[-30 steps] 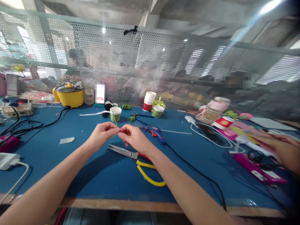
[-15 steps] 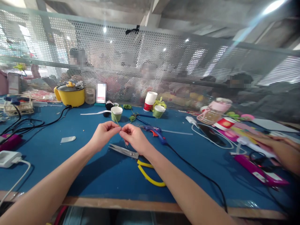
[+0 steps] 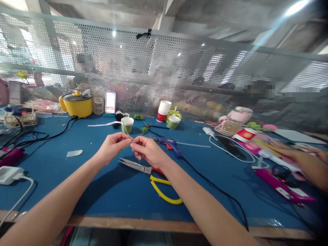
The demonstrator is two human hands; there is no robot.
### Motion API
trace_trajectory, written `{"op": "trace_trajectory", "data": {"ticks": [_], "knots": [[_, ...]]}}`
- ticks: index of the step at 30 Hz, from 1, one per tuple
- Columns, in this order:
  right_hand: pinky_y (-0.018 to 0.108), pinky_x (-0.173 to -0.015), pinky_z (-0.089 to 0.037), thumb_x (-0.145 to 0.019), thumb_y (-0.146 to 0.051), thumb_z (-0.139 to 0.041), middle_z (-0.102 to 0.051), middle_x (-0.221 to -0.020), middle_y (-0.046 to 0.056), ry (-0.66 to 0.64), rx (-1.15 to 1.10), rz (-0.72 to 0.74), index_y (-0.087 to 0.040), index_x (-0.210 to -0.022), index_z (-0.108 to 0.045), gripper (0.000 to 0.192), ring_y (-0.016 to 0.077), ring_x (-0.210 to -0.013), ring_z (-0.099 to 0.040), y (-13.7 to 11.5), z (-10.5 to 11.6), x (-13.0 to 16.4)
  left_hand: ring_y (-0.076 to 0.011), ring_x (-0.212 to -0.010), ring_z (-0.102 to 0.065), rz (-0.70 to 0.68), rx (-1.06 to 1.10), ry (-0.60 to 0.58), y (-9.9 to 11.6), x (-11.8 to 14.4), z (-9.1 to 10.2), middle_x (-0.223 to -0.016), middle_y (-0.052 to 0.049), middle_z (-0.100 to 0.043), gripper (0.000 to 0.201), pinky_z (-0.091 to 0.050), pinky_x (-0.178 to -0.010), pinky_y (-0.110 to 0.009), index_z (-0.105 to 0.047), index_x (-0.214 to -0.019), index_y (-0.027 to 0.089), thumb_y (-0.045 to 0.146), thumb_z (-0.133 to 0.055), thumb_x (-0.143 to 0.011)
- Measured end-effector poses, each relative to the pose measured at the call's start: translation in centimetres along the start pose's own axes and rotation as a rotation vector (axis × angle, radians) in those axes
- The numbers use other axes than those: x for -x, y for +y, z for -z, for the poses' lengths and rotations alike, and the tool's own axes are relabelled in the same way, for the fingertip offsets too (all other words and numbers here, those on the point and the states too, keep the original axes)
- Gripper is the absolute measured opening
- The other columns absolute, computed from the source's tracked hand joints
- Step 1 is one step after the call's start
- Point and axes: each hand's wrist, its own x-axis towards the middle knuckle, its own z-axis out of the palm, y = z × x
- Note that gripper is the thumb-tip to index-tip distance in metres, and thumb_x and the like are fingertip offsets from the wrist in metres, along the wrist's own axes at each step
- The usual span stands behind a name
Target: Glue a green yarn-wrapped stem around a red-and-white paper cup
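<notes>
One green strand (image 3: pixel 127 133) between both hands (image 3: pixel 112 149) (image 3: pixel 148 150)

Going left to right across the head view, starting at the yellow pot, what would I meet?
Yellow pot → left hand → right hand → white charger plug → pink-topped bottle → purple power strip.

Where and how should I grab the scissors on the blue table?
Probably best by the yellow handle, reaching in from the near edge of the table. The scissors lie flat with blades pointing left, away from that loop. The right forearm hides part of the handle, so shift it first.
</notes>
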Motion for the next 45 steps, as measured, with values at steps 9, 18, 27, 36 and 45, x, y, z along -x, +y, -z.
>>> {"op": "trace_trajectory", "data": {"ticks": [9, 18, 27, 36, 45], "knots": [[0.021, -0.041, -0.033, -0.072, -0.031, -0.055, -0.047, -0.052, -0.005, 0.232, 0.501, 0.178, -0.018, -0.066, -0.048, 0.016, 0.0074, -0.043, -0.042, 0.40, -0.56, 0.08, -0.0043, -0.045, -0.035, -0.009, -0.106, 0.125, -0.16, 0.01, -0.42, -0.053, 0.005, -0.051, 0.018, -0.024, -0.043, -0.019, -0.058, -0.065, 0.013, 0.029, -0.065, -0.062], [0.020, -0.042, -0.033, -0.065, -0.034, -0.065, -0.050, -0.059, -0.004, -0.099, -0.004, -0.021, -0.016, -0.069, -0.051, 0.024, 0.0051, -0.046, -0.042, -0.16, 0.16, 0.10, -0.0031, -0.042, -0.030, 0.041, 0.051, -0.063, 0.08, 0.14, 0.11, -0.050, 0.005, -0.047, 0.020, -0.019, -0.041, -0.019, -0.056, -0.064, 0.014, 0.032, -0.064, -0.064], [0.021, -0.041, -0.033, -0.066, -0.038, -0.063, -0.046, -0.052, -0.007, 0.116, 0.248, 0.090, -0.017, -0.067, -0.050, 0.025, 0.0056, -0.041, -0.040, 0.12, -0.11, -0.10, -0.0039, -0.043, -0.032, -0.020, -0.109, 0.057, 0.17, 0.17, -0.26, -0.052, 0.004, -0.050, 0.013, -0.022, -0.041, -0.019, -0.060, -0.069, 0.014, 0.027, -0.062, -0.065], [0.021, -0.041, -0.032, -0.069, -0.033, -0.058, -0.046, -0.050, -0.006, 0.208, 0.442, 0.159, -0.018, -0.063, -0.048, 0.019, 0.0066, -0.041, -0.040, 0.00, -0.52, 0.12, -0.0049, -0.045, -0.036, -0.034, -0.120, 0.120, 0.06, 0.16, -0.52, -0.051, 0.005, -0.050, 0.016, -0.025, -0.044, -0.020, -0.057, -0.061, 0.014, 0.028, -0.064, -0.062], [0.018, -0.039, -0.031, -0.063, -0.030, -0.066, -0.050, -0.054, -0.006, -0.104, -0.058, -0.063, -0.016, -0.069, -0.051, 0.022, 0.0035, -0.042, -0.041, -0.28, -0.05, 0.19, -0.0033, -0.042, -0.030, 0.008, 0.009, -0.086, 0.02, 0.12, 0.27, -0.052, 0.004, -0.050, 0.017, -0.019, -0.041, -0.019, -0.059, -0.066, 0.014, 0.030, -0.062, -0.067]]}}
